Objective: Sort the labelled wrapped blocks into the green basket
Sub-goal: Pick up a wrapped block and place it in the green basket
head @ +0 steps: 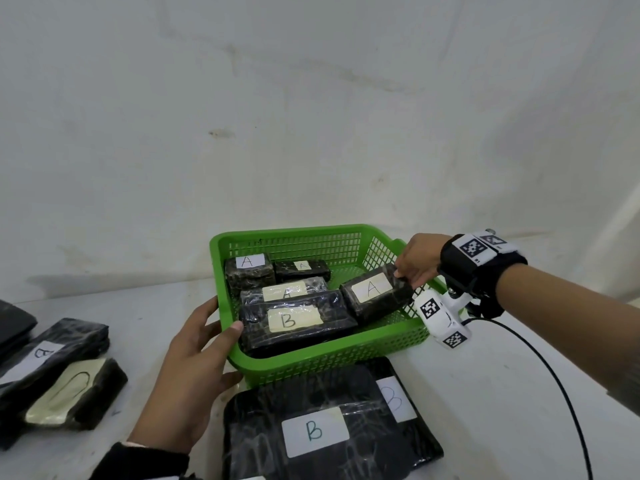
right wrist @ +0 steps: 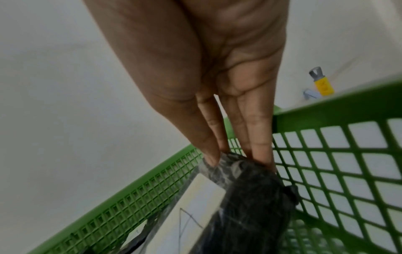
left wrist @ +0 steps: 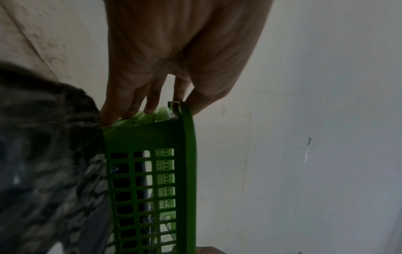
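Note:
The green basket (head: 294, 232) (left wrist: 187, 154) (right wrist: 326, 110) stands on the white table and holds several black wrapped blocks: a long B block (head: 298, 320) at the front and A blocks (head: 247, 268) behind it. My right hand (head: 407, 275) (right wrist: 234, 158) pinches the far end of another A block (head: 372, 296) (right wrist: 250, 197), which lies tilted inside the basket's right side. My left hand (head: 224, 318) (left wrist: 172, 106) grips the basket's near-left corner, thumb over the rim and fingers on the outer wall.
A large flat B block (head: 329, 431) lies just in front of the basket, over another B block (head: 394, 396). More wrapped blocks (head: 52, 355) lie at the left edge. A black cable (head: 554, 375) trails from my right wrist. A white wall stands close behind.

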Demonstrator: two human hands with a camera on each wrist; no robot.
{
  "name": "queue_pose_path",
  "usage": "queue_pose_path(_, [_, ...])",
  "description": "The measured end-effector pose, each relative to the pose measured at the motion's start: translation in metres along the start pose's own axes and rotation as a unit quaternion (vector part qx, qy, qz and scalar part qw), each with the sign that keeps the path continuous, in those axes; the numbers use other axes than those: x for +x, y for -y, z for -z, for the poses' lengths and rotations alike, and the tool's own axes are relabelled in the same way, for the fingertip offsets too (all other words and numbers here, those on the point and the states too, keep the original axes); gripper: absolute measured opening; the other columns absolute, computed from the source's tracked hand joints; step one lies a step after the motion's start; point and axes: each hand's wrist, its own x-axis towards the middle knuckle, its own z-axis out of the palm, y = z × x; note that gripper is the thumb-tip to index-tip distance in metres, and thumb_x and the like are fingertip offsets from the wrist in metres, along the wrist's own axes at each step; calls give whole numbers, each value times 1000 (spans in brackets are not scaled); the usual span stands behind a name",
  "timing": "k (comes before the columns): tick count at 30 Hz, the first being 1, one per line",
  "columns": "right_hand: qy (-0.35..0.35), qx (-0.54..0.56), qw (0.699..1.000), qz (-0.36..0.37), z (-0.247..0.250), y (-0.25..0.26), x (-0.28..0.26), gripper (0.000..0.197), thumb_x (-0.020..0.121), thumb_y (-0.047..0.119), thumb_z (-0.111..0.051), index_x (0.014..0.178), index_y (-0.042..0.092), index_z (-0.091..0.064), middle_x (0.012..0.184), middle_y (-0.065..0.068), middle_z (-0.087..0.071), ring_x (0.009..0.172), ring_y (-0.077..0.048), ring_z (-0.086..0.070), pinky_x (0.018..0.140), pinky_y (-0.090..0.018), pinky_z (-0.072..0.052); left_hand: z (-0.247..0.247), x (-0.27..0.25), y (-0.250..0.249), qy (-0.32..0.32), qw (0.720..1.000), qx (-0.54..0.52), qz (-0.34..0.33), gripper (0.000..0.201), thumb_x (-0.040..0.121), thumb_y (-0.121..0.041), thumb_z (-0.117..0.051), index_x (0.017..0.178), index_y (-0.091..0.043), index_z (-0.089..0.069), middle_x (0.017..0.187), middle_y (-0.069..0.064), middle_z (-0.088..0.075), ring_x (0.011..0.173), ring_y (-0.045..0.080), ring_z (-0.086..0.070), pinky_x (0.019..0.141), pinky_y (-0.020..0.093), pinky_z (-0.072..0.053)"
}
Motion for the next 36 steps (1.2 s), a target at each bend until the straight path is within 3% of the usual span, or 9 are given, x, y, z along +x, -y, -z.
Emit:
queue_pose_path(4, [21,-6,1000,-15,-4,-1,6,14,91,10,-65,99,-1,-69,96,-15,-73,87,-27,-72,93,-40,-55,0,1,0,5,1000,1,-3,37,98,-7,-52,129,-25,-57,116,16,-66,94,32,-65,86,56,-52])
queue_pose_path(9, [86,54,994,-43,-11,-11,12,14,92,-2,-57,81,7,-56,82,-10,-59,69,-19,-58,51,-22,-53,2,2,2,7,1000,5,-5,36,98,-7,-52,129,-24,-57,115,16,-66,89,29,-65,85,55,-52])
queue_pose_path(13, [110,64,990,-53,-10,-13,13,10,95,2,-54,86,2,-58,89,-13,-61,80,-24,-62,70,-30,-52,2,2,1,3,1000,5,-4,36,98,-6,-52,130,-24,-57,115,17,-66,90,30,-64,86,55,-51])
queue_pose_path(19, [138,136,976,-97,-4,-14,6,45,100,7,-48,140,-7,-32,135,-34,-49,94,-46,-61,88,-56,-50,-1,0,-1,1,1000,12,-5,36,99,-7,-51,130,-24,-56,115,15,-66,93,31,-65,88,56,-51])
queue_pose_path(22, [129,98,981,-106,2,-23,15,59,90,19,-65,136,-9,-43,125,-28,-61,131,-49,-45,116,-58,-24,-1,1,0,-3,1000,16,-5,35,99,-8,-52,129,-26,-56,116,14,-67,94,30,-65,87,55,-52])
queue_pose_path(24, [126,101,982,-94,6,-27,18,61,82,22,-74,132,-3,-49,110,-23,-68,135,-46,-41,119,-55,-19,-1,0,0,-9,1000,12,-2,34,99,-8,-52,128,-26,-56,115,14,-67,94,30,-65,84,52,-53])
queue_pose_path(29, [94,183,978,-23,2,1,-36,28,97,16,-59,122,4,-55,104,-17,-59,89,-29,-59,89,-45,-53,-5,-4,-6,-30,999,44,-2,30,98,-12,-55,125,-24,-55,113,13,-67,94,26,-66,68,36,-53])
queue_pose_path(34, [51,305,945,103,-23,42,-93,26,93,7,-62,119,4,-58,84,-7,-59,67,-16,-53,62,-26,-49,4,-14,-25,-50,993,106,27,42,90,-34,-67,125,-15,-51,109,8,-61,103,26,-62,68,33,-52])
queue_pose_path(36, [74,376,912,149,-45,68,-129,19,94,2,-59,112,4,-58,76,-8,-57,59,-15,-49,51,-22,-48,19,-21,-35,-85,992,92,5,30,91,-30,-67,112,-10,-58,98,10,-63,87,25,-65,68,33,-54])
